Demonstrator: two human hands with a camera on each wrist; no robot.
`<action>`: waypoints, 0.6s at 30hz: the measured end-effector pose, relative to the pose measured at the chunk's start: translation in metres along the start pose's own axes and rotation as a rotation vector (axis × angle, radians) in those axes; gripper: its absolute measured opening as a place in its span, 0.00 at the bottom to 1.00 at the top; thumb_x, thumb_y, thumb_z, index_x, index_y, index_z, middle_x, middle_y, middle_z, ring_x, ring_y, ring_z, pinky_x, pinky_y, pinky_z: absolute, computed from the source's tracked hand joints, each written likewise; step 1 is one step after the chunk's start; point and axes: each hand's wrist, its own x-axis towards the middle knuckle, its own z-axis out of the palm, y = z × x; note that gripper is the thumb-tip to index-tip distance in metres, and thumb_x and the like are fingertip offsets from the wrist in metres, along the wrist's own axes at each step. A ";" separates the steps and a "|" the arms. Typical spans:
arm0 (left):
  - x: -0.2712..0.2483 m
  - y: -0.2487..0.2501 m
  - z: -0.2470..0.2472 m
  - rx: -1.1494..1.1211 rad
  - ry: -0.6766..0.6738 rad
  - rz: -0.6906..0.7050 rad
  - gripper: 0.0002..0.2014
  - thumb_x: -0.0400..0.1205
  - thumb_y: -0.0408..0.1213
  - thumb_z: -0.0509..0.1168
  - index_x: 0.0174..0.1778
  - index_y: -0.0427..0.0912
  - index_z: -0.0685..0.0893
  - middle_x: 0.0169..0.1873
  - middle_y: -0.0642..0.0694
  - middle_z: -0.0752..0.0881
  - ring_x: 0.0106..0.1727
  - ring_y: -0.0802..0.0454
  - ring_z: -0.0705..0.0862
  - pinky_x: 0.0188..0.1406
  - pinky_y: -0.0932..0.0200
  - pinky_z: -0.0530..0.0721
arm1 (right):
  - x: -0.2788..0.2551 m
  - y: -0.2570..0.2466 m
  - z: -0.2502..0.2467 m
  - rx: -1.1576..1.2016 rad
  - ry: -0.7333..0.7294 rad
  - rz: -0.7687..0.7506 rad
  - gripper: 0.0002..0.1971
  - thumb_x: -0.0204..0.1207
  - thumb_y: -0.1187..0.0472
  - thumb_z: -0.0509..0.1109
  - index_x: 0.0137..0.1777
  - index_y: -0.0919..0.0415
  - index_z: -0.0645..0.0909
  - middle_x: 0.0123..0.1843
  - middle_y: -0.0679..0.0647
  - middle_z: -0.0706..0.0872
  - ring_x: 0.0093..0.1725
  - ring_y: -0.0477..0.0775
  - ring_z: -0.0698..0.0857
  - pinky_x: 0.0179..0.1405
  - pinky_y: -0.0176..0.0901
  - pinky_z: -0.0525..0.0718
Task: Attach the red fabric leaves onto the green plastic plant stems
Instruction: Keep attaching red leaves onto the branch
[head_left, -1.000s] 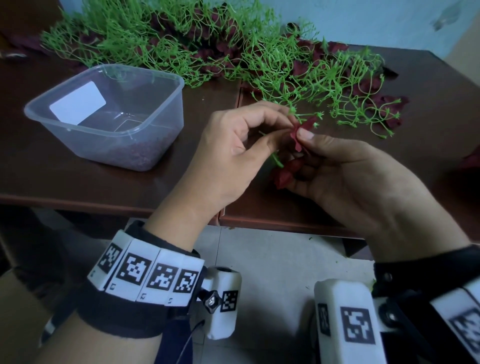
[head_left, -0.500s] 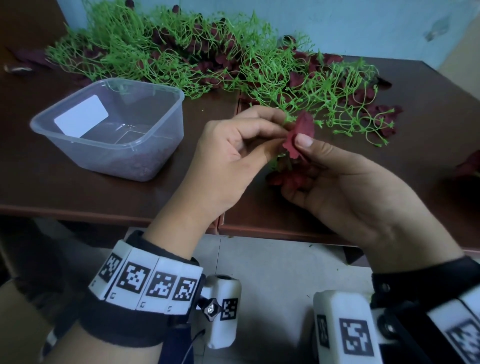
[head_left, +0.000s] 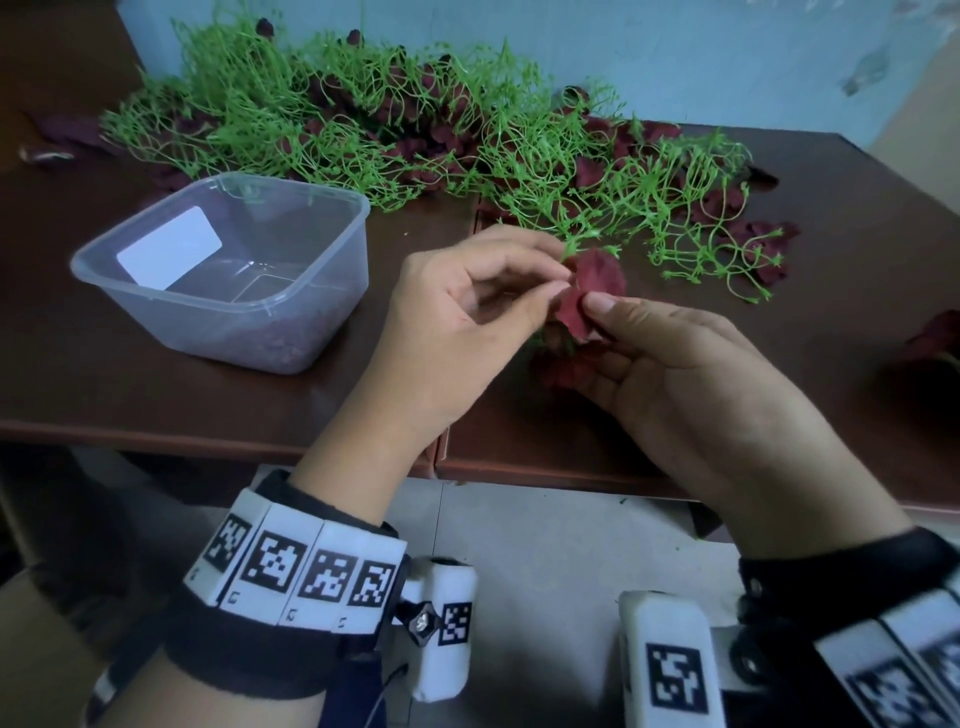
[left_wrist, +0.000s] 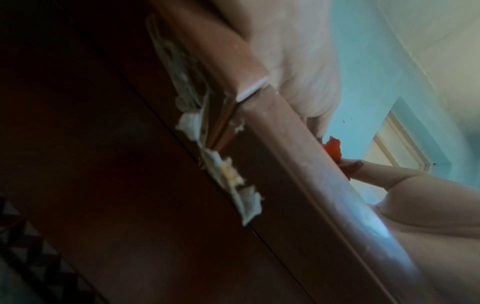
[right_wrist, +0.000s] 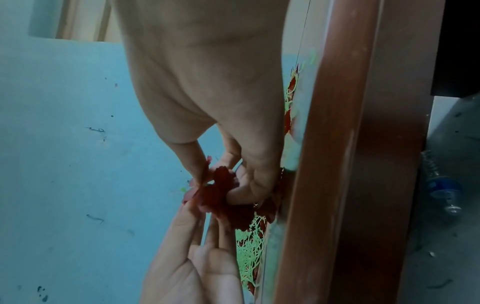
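A red fabric leaf (head_left: 592, 291) is held up just above the dark table between both hands. My right hand (head_left: 597, 312) pinches it under the thumb, and its lower fingers curl around a small bunch of other red leaves (head_left: 566, 364). My left hand (head_left: 561, 280) pinches the leaf's left edge, right below a green stem tip (head_left: 574, 247). In the right wrist view the red leaf (right_wrist: 221, 191) sits between the fingertips of both hands. The left wrist view catches only a corner of the red leaf (left_wrist: 333, 149) past the table edge.
A large heap of green plastic stems (head_left: 363, 130) mixed with red leaves lies across the back of the table. A clear plastic container (head_left: 228, 270) stands at the left. The table's front edge (head_left: 467, 467) runs below my wrists.
The red leaf has gone from a thin folded sliver between the fingertips to a wide, spread face. Both hands have stayed together at the same spot.
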 end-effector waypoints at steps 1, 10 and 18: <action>0.000 0.001 0.000 -0.028 0.032 -0.016 0.08 0.80 0.20 0.73 0.50 0.36 0.88 0.51 0.48 0.90 0.55 0.54 0.91 0.56 0.62 0.87 | 0.000 -0.001 -0.001 0.003 0.005 -0.011 0.12 0.69 0.63 0.71 0.49 0.70 0.85 0.41 0.62 0.88 0.48 0.62 0.85 0.58 0.59 0.87; -0.001 0.014 -0.003 -0.067 0.224 -0.056 0.14 0.77 0.28 0.78 0.53 0.46 0.83 0.44 0.49 0.94 0.46 0.50 0.94 0.33 0.64 0.85 | 0.002 -0.003 -0.002 0.090 0.063 -0.102 0.17 0.75 0.65 0.70 0.62 0.73 0.79 0.42 0.63 0.90 0.36 0.51 0.87 0.43 0.40 0.89; 0.002 0.006 -0.006 -0.010 0.246 -0.008 0.09 0.79 0.30 0.77 0.52 0.45 0.90 0.45 0.48 0.95 0.53 0.43 0.93 0.58 0.27 0.86 | 0.005 -0.005 0.000 0.150 0.087 -0.089 0.07 0.85 0.66 0.62 0.47 0.63 0.79 0.46 0.62 0.93 0.43 0.57 0.94 0.40 0.42 0.90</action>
